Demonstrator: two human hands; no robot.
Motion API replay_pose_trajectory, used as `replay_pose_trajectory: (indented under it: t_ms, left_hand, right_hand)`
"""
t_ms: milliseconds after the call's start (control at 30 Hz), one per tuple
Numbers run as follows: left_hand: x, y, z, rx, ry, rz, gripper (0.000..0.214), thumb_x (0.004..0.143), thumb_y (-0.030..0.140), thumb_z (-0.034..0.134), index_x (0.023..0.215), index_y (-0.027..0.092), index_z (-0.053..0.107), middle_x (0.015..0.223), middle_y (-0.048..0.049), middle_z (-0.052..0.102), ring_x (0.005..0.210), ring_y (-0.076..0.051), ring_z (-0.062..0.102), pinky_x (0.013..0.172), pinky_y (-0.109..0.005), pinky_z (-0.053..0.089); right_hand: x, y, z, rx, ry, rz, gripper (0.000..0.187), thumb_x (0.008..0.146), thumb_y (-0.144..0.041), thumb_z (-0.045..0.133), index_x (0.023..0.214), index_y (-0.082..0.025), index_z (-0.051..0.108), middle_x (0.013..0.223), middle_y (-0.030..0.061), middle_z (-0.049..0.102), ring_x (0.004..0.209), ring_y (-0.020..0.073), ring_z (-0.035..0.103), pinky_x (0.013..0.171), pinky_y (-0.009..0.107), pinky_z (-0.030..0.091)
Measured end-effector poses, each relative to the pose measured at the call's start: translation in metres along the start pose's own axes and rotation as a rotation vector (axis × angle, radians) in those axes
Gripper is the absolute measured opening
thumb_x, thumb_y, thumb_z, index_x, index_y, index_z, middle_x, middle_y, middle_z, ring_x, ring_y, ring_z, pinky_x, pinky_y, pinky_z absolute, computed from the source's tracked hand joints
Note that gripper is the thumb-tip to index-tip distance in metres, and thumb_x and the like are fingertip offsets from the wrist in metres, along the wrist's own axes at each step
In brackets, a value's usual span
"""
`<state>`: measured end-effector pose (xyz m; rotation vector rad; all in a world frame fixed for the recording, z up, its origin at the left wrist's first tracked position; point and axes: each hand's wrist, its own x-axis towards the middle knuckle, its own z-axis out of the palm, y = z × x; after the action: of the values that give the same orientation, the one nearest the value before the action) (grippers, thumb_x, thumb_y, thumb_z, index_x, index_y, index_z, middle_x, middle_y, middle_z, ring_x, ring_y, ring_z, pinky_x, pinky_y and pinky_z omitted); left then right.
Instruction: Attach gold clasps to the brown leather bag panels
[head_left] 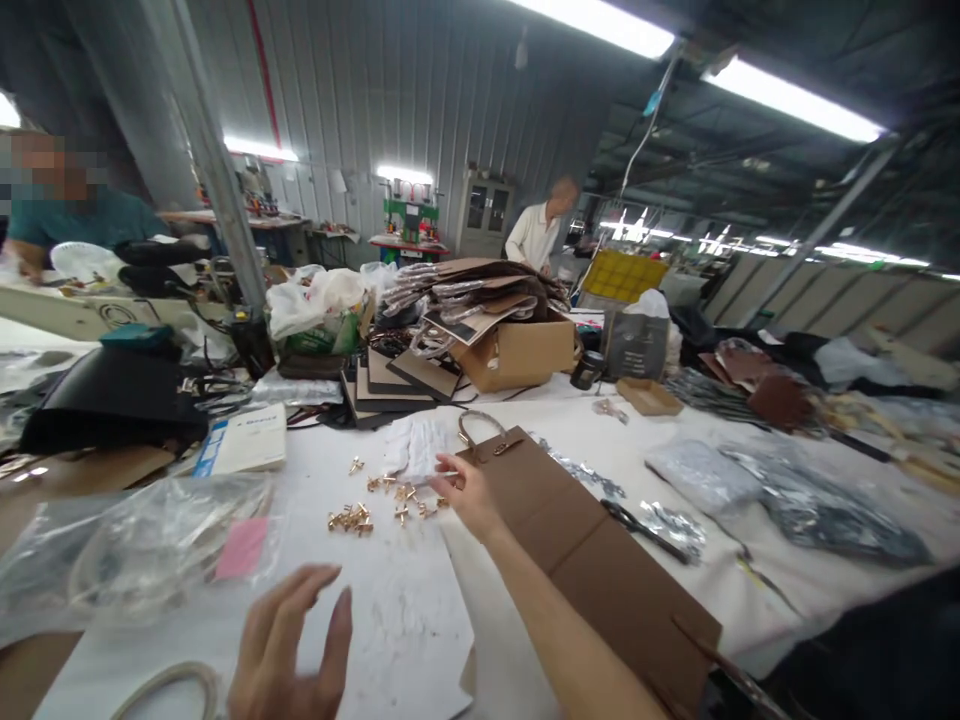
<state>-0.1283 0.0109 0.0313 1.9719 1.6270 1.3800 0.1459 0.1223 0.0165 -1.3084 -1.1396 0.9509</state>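
Observation:
My left hand [292, 640] is held above the white sheet [390, 610], its thumb and fingers apart and nothing between them. Farther forward, my right hand [466, 495] reaches beside a scatter of small gold metal fittings [351, 518]; its fingers are apart and I see nothing in them. Just behind its fingertips lies a crumpled white paper [412, 450]. To the right of that hand a long brown bag panel [585, 540] lies flat, with a looped handle [480, 418] at its far end. My right forearm passes over the panel's near left edge.
Black-handled scissors [649, 530] lie right of the panel, near plastic-wrapped parts [705, 475]. A cardboard box [517, 355] piled with brown sheets stands behind. Left are a booklet [247, 440], a clear bag [165, 540] and a tape roll [172, 690]. Two people work farther off.

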Motion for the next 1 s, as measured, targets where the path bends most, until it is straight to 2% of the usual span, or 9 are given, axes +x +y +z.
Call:
replay_pose_trajectory:
  t_ms: [100,200,300,400,533,700,833,900,1000]
  left_hand:
    - [0.077,0.018,0.057,0.005,-0.214,-0.094,0.028,0.098,0.034,0.055,0.122,0.023,0.063,0.123,-0.0099,0.070,0.101,-0.025,0.072,0.094,-0.041,0.058]
    - [0.144,0.013,0.114,0.085,-0.435,-0.219,0.033,0.098,0.027,0.056,0.128,0.015,0.061,0.133,-0.0167,0.066,0.116,-0.028,0.068,0.103,-0.042,0.052]
    - [0.178,-0.005,0.153,0.105,-0.569,-0.314,0.032,0.093,0.030,0.070,0.120,0.013,0.066,0.126,-0.0159,0.068,0.119,-0.031,0.065,0.106,-0.050,0.050]
    - [0.192,-0.022,0.170,0.037,-0.675,-0.429,0.032,0.095,0.037,0.071,0.119,0.016,0.067,0.123,-0.0093,0.069,0.112,-0.026,0.067,0.098,-0.049,0.056]
    - [0.205,-0.034,0.167,-0.160,-0.679,-0.593,0.036,0.097,0.039,0.069,0.124,0.016,0.066,0.126,-0.0086,0.067,0.108,-0.026,0.068,0.091,-0.045,0.060]
    - [0.205,-0.028,0.149,-0.496,-0.520,-0.723,0.035,0.099,0.040,0.066,0.124,0.016,0.064,0.120,-0.0088,0.068,0.100,-0.022,0.069,0.084,-0.041,0.061]
    - [0.177,-0.011,0.123,-0.809,-0.436,-0.725,0.027,0.096,0.032,0.063,0.115,0.014,0.065,0.102,-0.0080,0.072,0.087,-0.019,0.071,0.078,-0.036,0.062]
    - [0.157,-0.002,0.109,-0.947,-0.458,-0.708,0.030,0.086,0.025,0.064,0.114,0.015,0.066,0.099,-0.0089,0.074,0.088,-0.021,0.073,0.080,-0.035,0.061]
    - [0.129,0.008,0.090,-1.074,-0.543,-0.700,0.040,0.074,0.022,0.070,0.114,0.017,0.069,0.106,-0.0101,0.076,0.093,-0.022,0.072,0.083,-0.034,0.060]
  right_hand:
    - [-0.026,0.007,0.005,0.123,0.072,0.017,0.065,0.067,-0.040,0.092,0.125,-0.020,0.070,0.111,0.0077,0.070,0.079,0.0156,0.067,0.073,0.029,0.057]
    - [-0.047,0.018,0.009,0.190,0.129,0.019,0.060,0.066,-0.037,0.094,0.118,-0.020,0.071,0.105,0.0058,0.070,0.079,0.0151,0.066,0.074,0.028,0.057]
    - [-0.062,0.036,0.010,0.284,0.165,0.021,0.055,0.068,-0.036,0.093,0.115,-0.020,0.070,0.100,0.0041,0.068,0.075,0.0128,0.062,0.071,0.026,0.055]
    - [-0.071,0.052,0.008,0.299,0.165,0.020,0.052,0.073,-0.038,0.091,0.116,-0.021,0.070,0.099,0.0028,0.065,0.071,0.0109,0.058,0.067,0.024,0.051]
    - [-0.072,0.055,0.004,0.292,0.101,0.024,0.050,0.079,-0.045,0.087,0.118,-0.020,0.070,0.097,0.0044,0.065,0.075,0.0134,0.058,0.066,0.024,0.049]
    - [-0.073,0.049,0.000,0.356,0.090,0.015,0.052,0.085,-0.055,0.079,0.123,-0.022,0.069,0.096,0.0045,0.067,0.068,0.0123,0.056,0.062,0.025,0.047]
    - [-0.069,0.035,0.004,0.432,0.076,0.053,0.053,0.089,-0.063,0.071,0.122,-0.022,0.072,0.115,0.0103,0.072,0.096,0.0215,0.068,0.082,0.033,0.055]
    - [-0.060,0.019,0.010,0.523,0.024,0.096,0.055,0.091,-0.067,0.066,0.124,-0.024,0.072,0.130,0.0114,0.070,0.115,0.0260,0.068,0.096,0.039,0.055]
    - [-0.038,-0.011,0.017,0.679,-0.052,0.116,0.060,0.089,-0.071,0.064,0.131,-0.028,0.069,0.142,0.0112,0.065,0.126,0.0286,0.066,0.102,0.044,0.054]
